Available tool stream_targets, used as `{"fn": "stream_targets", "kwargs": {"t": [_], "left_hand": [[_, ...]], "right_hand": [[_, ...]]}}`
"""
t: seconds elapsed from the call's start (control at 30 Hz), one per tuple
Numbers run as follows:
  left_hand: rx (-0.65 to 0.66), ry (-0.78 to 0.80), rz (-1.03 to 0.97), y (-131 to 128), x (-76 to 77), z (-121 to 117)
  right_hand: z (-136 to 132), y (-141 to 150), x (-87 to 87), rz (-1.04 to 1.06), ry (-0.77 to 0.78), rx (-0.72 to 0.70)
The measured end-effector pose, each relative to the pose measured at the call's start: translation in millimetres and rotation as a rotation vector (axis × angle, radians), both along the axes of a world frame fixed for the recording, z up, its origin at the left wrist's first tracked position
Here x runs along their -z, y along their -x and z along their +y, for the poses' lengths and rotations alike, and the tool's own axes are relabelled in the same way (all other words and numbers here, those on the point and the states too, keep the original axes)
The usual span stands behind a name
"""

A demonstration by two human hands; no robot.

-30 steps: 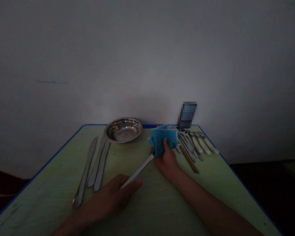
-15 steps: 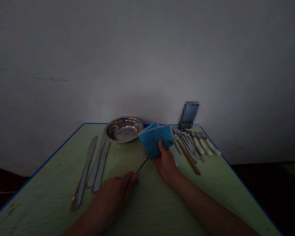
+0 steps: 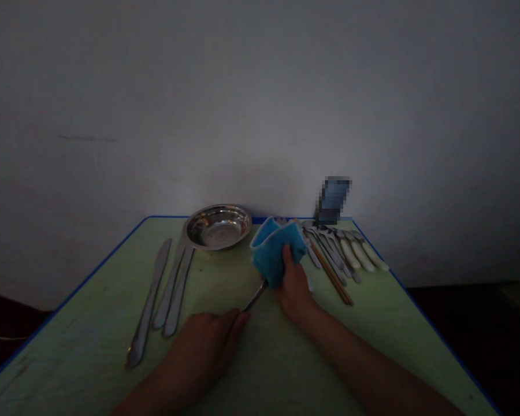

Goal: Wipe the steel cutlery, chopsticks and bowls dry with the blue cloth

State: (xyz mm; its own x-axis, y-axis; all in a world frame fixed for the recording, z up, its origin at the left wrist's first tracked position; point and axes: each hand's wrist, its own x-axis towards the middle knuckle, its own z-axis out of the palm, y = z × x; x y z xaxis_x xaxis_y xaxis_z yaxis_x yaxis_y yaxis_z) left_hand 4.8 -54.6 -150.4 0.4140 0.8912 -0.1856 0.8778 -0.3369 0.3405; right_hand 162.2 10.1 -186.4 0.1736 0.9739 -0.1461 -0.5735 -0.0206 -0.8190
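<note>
Near the centre of the frame, I see a metal utensil (image 3: 255, 296) running up into a blue cloth (image 3: 271, 260), its far end hidden. With fingers clamped, my left hand (image 3: 205, 341) holds the utensil's near end and my right hand (image 3: 297, 290) the cloth. Knives (image 3: 151, 300) and a bowl (image 3: 220, 237) lie left, chopsticks (image 3: 333, 278) right, on the green surface (image 3: 268, 358).

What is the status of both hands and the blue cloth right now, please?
Left hand gripping metal utensil. Right hand holding blue cloth over part of it. Chopsticks to the right, outside the space between hands.
</note>
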Motion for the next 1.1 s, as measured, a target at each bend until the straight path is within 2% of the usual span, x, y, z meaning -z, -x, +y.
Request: {"fn": "stream_targets", "kwargs": {"t": [0.07,0.17,0.23,0.3,0.43,0.53,0.63,0.73,0.83,0.9,1.03,1.1], "left_hand": [[-0.043,0.004,-0.026,1,0.0,2],[-0.086,0.029,-0.052,1,-1.2,5],[-0.083,0.041,-0.057,1,-1.8,6],[-0.065,0.040,-0.046,0,-1.6,4],[-0.011,0.033,-0.012,-4,-1.2,-3],[0.018,0.049,-0.069,-7,-3.6,-8],[-0.015,0.092,-0.207,-7,-6.7,-10],[-0.088,0.099,-0.295,-5,-7.2,-8],[-0.130,0.094,-0.335,-4,-5.2,-5],[-0.146,0.101,-0.367,-3,-3.9,-3],[-0.143,0.090,-0.400,-3,-3.2,-2],[-0.117,0.085,-0.371,-3,-3.3,-1]], "right_hand": [[-7,1,-3.4,-0.130,0.027,-0.005],[-15,2,-11.9,-0.391,0.030,-0.116],[-17,4,-15.0,-0.431,0.012,-0.165],[-14,5,-14.7,-0.331,0.035,-0.132],[-2,3,-13.7,0.102,0.173,-0.016],[3,-5,-18.4,0.342,0.139,-0.144],[4,-11,-22.5,0.453,0.077,-0.290],[6,-11,-21.1,0.463,0.052,-0.289],[6,-6,-14.9,0.372,0.096,-0.212],[4,-3,-10.8,0.239,0.137,-0.158],[-8,-3,-9.2,-0.263,0.060,-0.110],[-12,-4,-10.6,-0.414,0.043,-0.123]]}}
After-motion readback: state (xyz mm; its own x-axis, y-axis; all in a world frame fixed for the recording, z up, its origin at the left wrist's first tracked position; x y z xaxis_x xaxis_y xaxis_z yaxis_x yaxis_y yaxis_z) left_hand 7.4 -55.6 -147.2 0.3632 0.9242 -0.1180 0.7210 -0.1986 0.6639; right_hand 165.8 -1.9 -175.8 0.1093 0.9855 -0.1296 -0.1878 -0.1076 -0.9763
